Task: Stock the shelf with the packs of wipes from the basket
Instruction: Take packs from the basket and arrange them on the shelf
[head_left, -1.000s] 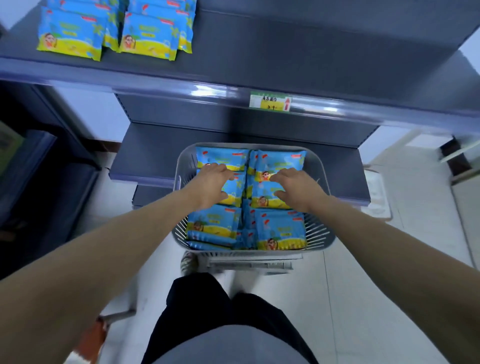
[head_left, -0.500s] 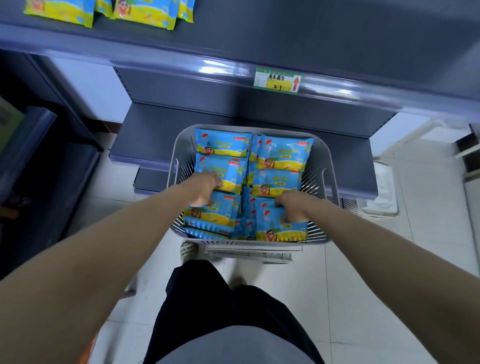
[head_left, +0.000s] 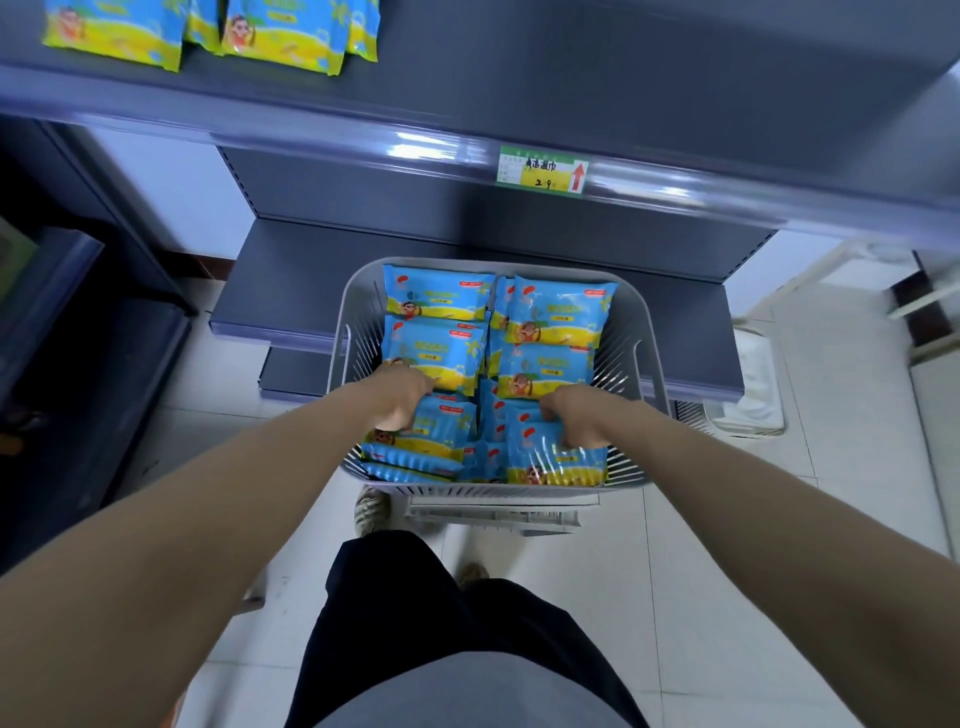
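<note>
Hands are both down inside the pale grey slatted plastic basket (head_left: 631, 332), which sits right in front of the person, against the lower tiers of the shelving. The left hand (head_left: 402, 397) has its fingers curled over the top edge of the near-left blue-and-yellow pack of wipes (head_left: 441, 436) and is gripping it. The right hand (head_left: 579, 418) is doing the same thing on the near-right pack (head_left: 550, 460), with its fingers dug in enough that the wrapper is all crinkled under them. Both of those packs are in the basket's front row, closest to the person. Behind them, four more packs (head_left: 436, 296) lie flat in two columns. A few others stand on edge down the middle gap or are stacked under the front-left one. Up top, the dark blue-grey metal shelf (head_left: 623, 83) has some matching packs (head_left: 280, 36) sitting at its far left. A green and yellow price tag (head_left: 543, 170) with a red arrow is clipped to the shelf's front rail. Lower down there's white tiled floor (head_left: 779, 519), dark shorts (head_left: 415, 623) and one patterned shoe (head_left: 371, 512).
</note>
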